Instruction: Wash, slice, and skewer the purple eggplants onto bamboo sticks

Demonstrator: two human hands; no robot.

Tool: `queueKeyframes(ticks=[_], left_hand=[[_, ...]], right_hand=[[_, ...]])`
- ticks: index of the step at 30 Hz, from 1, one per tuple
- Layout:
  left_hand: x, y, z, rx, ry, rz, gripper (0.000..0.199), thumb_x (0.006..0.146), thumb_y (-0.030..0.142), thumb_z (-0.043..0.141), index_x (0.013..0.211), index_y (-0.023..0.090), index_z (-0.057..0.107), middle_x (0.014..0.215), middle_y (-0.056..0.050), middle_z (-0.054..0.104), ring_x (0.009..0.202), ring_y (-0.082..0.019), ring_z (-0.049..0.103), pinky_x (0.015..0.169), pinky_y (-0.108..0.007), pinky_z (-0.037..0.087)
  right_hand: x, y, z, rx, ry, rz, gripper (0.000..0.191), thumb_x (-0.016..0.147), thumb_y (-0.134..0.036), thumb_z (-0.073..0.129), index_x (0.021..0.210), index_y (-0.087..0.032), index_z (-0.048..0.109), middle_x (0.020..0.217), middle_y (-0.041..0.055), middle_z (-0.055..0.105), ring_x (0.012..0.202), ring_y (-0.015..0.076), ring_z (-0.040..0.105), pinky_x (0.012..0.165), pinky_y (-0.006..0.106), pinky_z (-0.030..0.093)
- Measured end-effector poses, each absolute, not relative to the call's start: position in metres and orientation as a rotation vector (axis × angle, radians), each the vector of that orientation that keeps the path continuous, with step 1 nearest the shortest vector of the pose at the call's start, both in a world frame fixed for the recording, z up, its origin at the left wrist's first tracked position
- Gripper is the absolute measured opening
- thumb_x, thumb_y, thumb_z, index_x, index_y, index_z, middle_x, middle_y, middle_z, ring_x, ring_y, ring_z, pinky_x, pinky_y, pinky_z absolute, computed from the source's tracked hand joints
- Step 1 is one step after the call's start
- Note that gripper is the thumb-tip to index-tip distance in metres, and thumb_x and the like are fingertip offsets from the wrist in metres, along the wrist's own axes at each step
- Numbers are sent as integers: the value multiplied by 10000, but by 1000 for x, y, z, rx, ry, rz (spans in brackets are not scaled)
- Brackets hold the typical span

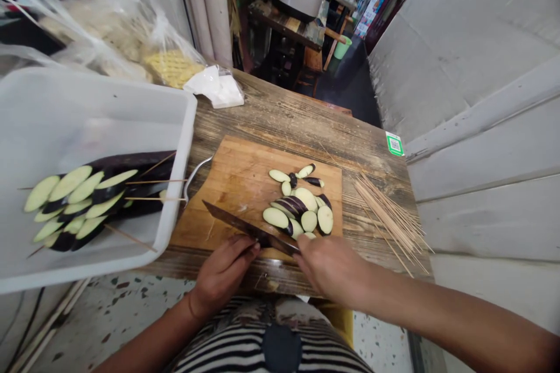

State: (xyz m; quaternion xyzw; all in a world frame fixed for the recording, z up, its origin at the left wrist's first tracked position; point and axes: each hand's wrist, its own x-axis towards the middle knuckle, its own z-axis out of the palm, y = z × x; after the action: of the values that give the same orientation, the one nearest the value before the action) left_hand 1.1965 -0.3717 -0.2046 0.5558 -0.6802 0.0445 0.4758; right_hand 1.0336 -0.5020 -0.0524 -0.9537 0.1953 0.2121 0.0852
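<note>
In my right hand (pixel 324 262) is a kitchen knife (pixel 236 222), its dark broad blade slanting to the left over the near edge of the wooden cutting board (pixel 245 163). My left hand (pixel 227 271) is closed, with the fingertips bent together against the near side of the blade; whatever they pinch is hidden. Sliced eggplant pieces (pixel 308 221), pale inside with dark purple skin, lie in a loose heap on the board's right half, beyond the knife. A few small eggplant slices (pixel 279 175) sit apart at the back of the heap.
At left, a white plastic bin (pixel 179 145) holds eggplant slices on skewers (pixel 83 192) and whole dark eggplants (pixel 144 162). Loose bamboo skewers (pixel 389 215) lie right of the board. Plastic bags of food (pixel 170 64) stand behind the bin. A wall (pixel 481 140) borders the table's right side.
</note>
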Motion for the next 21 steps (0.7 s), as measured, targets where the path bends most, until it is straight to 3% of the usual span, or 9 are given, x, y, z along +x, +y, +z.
queueKeyframes(ticks=[8,14,21], left_hand=[[1195,-376,-208,1567,-1496,145,199,784,99,610,973,159,613,965,-68,624,892,-149,607,845,-290,500],[1193,-387,-204,1690,-1411,193,161,831,184,563,982,163,611,978,-76,610,897,-161,601,838,-303,508],[1195,-373,-196,1785,-1386,146,208,846,255,526,1016,157,593,1034,-91,602,993,-203,579,920,-371,469]], right_hand=[[1042,-510,-66,-2749,719,283,193,933,-262,390,929,-123,523,735,97,678,634,195,636,514,251,332],[1015,-517,-38,-2756,926,-103,158,912,-244,399,864,-150,516,601,24,612,520,150,546,496,238,273],[975,-512,-49,-2980,1227,-193,126,821,-282,511,891,-179,531,691,21,657,552,176,584,473,272,195]])
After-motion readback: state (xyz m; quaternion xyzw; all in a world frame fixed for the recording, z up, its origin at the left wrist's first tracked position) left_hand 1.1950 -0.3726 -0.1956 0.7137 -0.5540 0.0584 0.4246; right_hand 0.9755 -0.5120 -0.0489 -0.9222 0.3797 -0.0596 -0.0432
